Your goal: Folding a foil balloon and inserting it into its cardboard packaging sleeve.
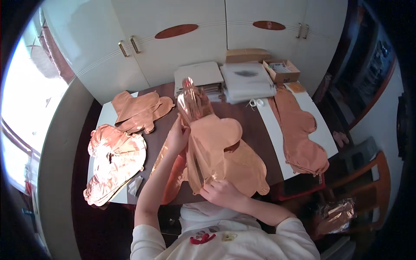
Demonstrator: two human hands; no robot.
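A flat rose-gold foil balloon with rounded lobes lies before me on the table, over other foil sheets of the same colour. My left hand is closed on its left edge, the fingers partly hidden by the foil. At the near edge, my right hand pinches the balloon's lower border. A shiny, crumpled part of the foil stands up at the far end, blurred at its tip. Beneath my left forearm, a darker orange foil piece shows.
Stacked foil balloons lie at the left, far left and right. Behind are cardboard sheets, clear plastic bags, a small box and white-handled scissors. A wooden chair stands at right.
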